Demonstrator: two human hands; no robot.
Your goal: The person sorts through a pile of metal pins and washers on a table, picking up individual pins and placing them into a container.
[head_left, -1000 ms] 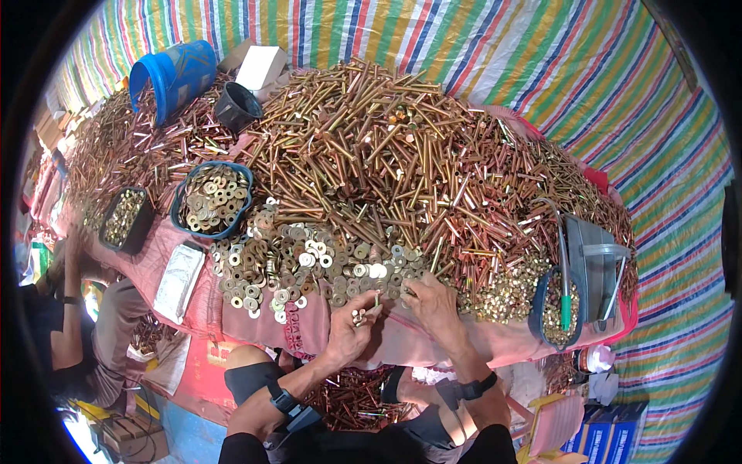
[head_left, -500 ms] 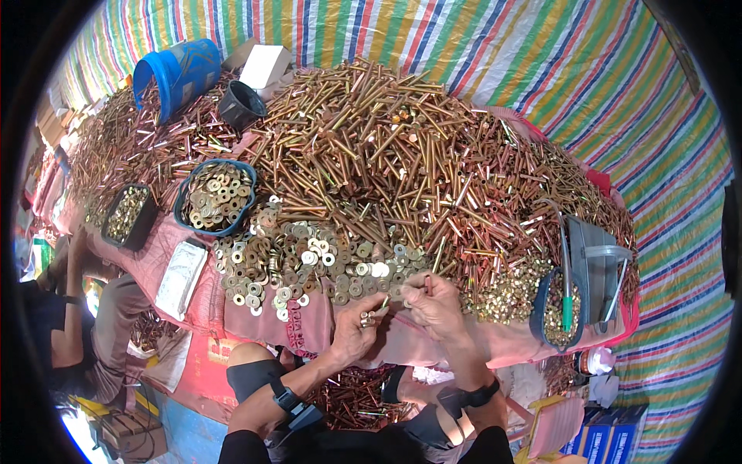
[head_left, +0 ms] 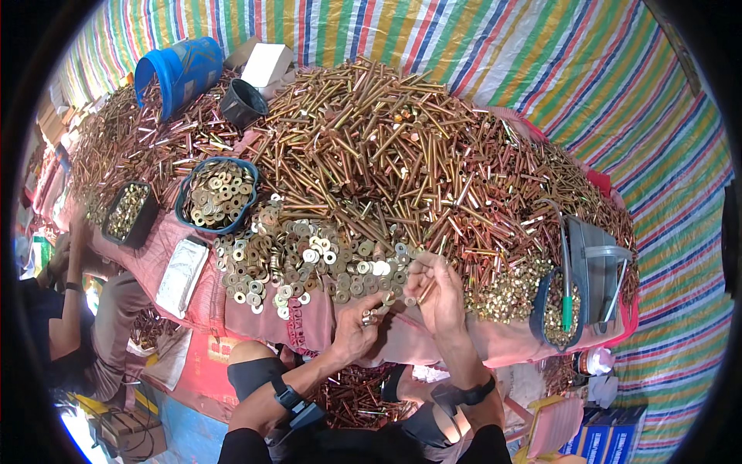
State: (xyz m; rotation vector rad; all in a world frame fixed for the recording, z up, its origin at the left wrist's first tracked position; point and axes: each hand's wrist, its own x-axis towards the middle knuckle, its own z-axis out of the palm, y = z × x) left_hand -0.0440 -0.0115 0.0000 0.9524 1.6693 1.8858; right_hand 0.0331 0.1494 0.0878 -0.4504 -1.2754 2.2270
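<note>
My left hand [head_left: 357, 329] is closed in a pinch in front of the washer pile. Small shiny metal pieces show between its fingers, and a pale round washer [head_left: 388, 298] sits at its fingertips. Just right of it, my right hand [head_left: 437, 290] is raised with curled fingers and a small metal piece [head_left: 410, 301] at its thumb side; its exact kind is too small to tell. Loose flat washers [head_left: 305, 259] spread behind and left of my hands. A heap of long gold-brown metal bolts [head_left: 371, 147] rises behind them, and small brass-coloured nuts [head_left: 506, 290] lie to the right.
A blue bowl [head_left: 181, 205] holds washers. Dark trays of nuts stand at left [head_left: 145, 224] and right [head_left: 539, 309], the latter beside a grey scoop [head_left: 591, 271]. A blue bucket [head_left: 185, 73] lies tipped at the back left. Another person's arm [head_left: 73, 294] is at far left.
My right hand has lifted slightly and turned, its fingers drawing up and away from the washer pile. My left hand stays nearly in place, now with a washer showing at its fingertips.
</note>
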